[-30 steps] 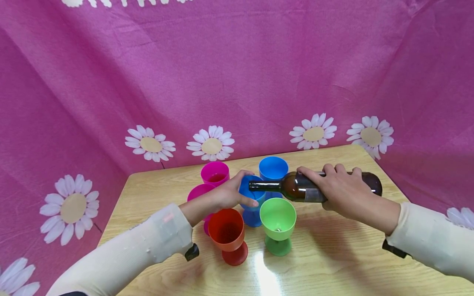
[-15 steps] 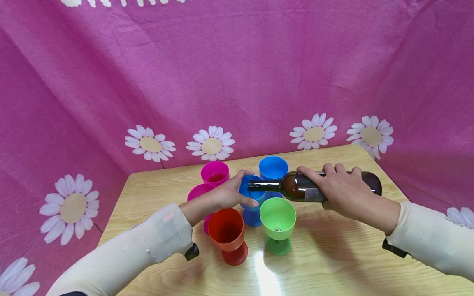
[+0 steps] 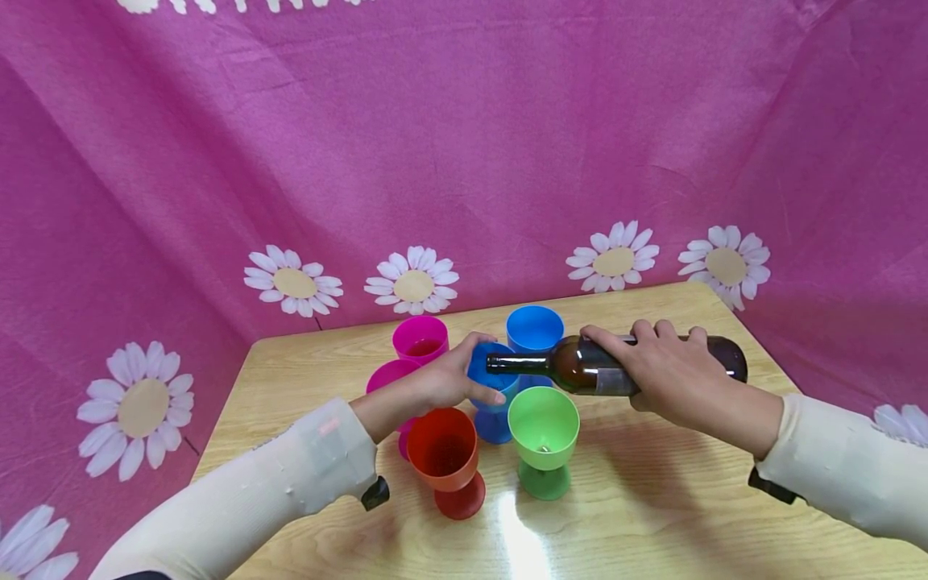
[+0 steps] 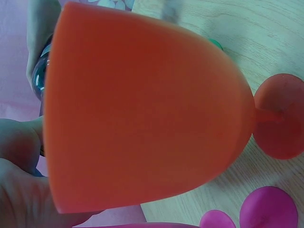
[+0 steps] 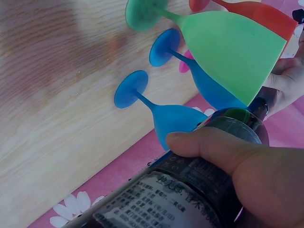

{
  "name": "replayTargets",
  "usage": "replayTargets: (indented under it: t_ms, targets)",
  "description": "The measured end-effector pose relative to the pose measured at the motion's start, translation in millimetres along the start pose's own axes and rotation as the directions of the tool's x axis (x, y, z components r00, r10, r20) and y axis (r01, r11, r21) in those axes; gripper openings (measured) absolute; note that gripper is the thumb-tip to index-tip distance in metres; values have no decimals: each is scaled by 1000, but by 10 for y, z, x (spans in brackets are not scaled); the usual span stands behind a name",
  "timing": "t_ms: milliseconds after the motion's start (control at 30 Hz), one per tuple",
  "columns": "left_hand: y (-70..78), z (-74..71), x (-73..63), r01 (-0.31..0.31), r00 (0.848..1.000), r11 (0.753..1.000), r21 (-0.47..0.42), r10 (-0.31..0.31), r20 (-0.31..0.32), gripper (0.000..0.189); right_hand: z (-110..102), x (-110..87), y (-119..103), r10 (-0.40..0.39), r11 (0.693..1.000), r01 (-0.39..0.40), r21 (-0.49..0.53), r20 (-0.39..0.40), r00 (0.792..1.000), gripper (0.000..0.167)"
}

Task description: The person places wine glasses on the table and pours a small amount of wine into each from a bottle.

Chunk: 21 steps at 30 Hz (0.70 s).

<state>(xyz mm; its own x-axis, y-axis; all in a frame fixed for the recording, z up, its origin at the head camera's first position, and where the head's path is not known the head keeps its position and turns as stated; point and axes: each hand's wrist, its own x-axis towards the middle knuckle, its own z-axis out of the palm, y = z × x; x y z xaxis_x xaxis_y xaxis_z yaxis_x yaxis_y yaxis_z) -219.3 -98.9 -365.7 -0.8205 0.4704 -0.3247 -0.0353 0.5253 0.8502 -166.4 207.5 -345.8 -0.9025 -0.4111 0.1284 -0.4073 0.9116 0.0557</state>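
My right hand [image 3: 677, 374] grips a dark glass wine bottle [image 3: 580, 366] round its labelled body. The bottle lies nearly level, its mouth over the bowl of the nearer blue goblet [image 3: 495, 415]. My left hand [image 3: 453, 377] holds that goblet's bowl, thumb on the near side and fingers at the far rim. In the right wrist view the thumb presses along the bottle's label [image 5: 152, 204]. An orange-red goblet [image 4: 147, 109] fills most of the left wrist view and hides much of the left hand.
A green goblet [image 3: 544, 427] stands right of the orange-red one, with something small and shiny inside. Behind the bottle's neck is a second blue goblet [image 3: 535, 326]. Two pink goblets [image 3: 420, 337] stand on the left, one partly hidden by the left wrist. Pink cloth [image 3: 464, 161] surrounds the wooden table [image 3: 304, 370].
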Motion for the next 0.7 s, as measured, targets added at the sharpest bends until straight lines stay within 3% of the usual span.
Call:
replayTargets:
  t_ms: [700]
  targets:
    - [-3, 4, -11, -5, 1000, 1000, -2, 5, -2, 82, -7, 0, -15, 1, 1000, -1, -4, 3, 1000, 100]
